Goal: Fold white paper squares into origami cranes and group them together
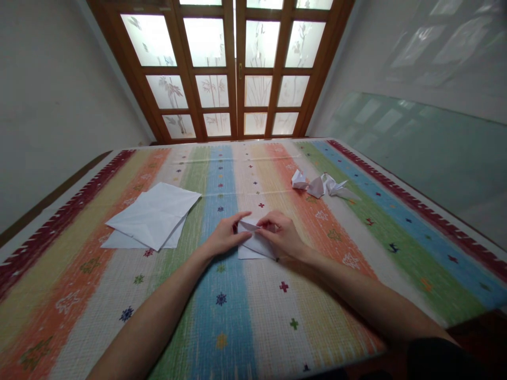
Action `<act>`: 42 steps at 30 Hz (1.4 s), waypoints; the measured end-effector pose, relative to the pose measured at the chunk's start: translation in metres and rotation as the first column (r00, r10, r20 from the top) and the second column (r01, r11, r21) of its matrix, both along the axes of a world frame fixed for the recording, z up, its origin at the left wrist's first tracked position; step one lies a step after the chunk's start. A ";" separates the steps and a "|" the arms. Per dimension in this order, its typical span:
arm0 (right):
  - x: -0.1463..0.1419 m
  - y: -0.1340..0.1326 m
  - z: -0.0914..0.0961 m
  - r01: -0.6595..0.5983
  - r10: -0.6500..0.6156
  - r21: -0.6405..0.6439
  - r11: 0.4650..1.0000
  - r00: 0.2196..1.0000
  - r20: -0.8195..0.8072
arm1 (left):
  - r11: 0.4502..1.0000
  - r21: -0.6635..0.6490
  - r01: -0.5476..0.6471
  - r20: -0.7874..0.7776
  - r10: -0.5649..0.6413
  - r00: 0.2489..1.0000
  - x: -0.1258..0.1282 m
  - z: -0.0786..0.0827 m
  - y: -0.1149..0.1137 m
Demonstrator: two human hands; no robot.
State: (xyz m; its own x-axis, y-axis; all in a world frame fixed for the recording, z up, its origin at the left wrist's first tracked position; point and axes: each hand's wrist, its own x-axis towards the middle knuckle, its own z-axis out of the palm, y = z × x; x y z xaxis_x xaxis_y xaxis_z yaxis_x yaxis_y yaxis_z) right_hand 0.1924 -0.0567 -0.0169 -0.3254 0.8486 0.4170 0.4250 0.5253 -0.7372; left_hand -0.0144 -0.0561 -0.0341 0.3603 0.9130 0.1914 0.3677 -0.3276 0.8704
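Fingers point(244, 214) of both my hands pinch one folded white paper

With my left hand point(225, 233) I hold the folded white paper point(253, 252) by its left side, index finger over the far edge and thumb along the near face, only a narrow space between them. My right hand point(288, 236) grips it from the other side, thumb and index drawn together at a raised flap near the top; the remaining fingers are curled, and I cannot tell exactly how they meet the paper. The piece sits right in front of me, between my two hands, with its lower corner showing below them, over the blue and cream stripes of the tablecloth point(222, 322).

Over to my left, well apart from my hand, two larger white sheets point(158, 211) lie overlapped at an angle, the upper one showing faint creases. Ahead and to my right, a cluster of small origami figures point(316, 187) stands close together across the orange and cream stripes, the rightmost with thin pointed ends. Small stitched-looking motifs dot the cloth, and maroon bands run along both its sides. Past the far edge are wooden doors point(236, 95) with frosted panes bearing plant designs. A black sleeve point(431, 359) shows at my right arm, low in view.
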 end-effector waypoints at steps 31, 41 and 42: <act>0.036 0.024 -0.018 -0.223 0.117 0.185 0.957 0.881 0.459 | 0.900 0.422 0.105 -0.555 0.165 0.815 0.003 -0.011 -0.005; 0.035 0.028 -0.027 -0.117 0.106 0.140 0.983 0.991 0.086 | 0.947 0.319 0.034 -0.523 0.146 0.840 -0.001 -0.011 -0.003; 0.035 0.029 -0.028 -0.063 0.056 0.139 0.988 0.997 0.050 | 0.948 0.317 0.026 -0.519 0.151 0.842 -0.001 -0.010 -0.003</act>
State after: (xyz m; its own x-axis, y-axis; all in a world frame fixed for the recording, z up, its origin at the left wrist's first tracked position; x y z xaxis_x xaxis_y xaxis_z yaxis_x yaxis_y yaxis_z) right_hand 0.2274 -0.0275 -0.0445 -0.3953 0.7613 0.5139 0.4219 0.6475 -0.6347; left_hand -0.0150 -0.0590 -0.0445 0.4298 0.8663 0.2545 0.7706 -0.4989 0.3966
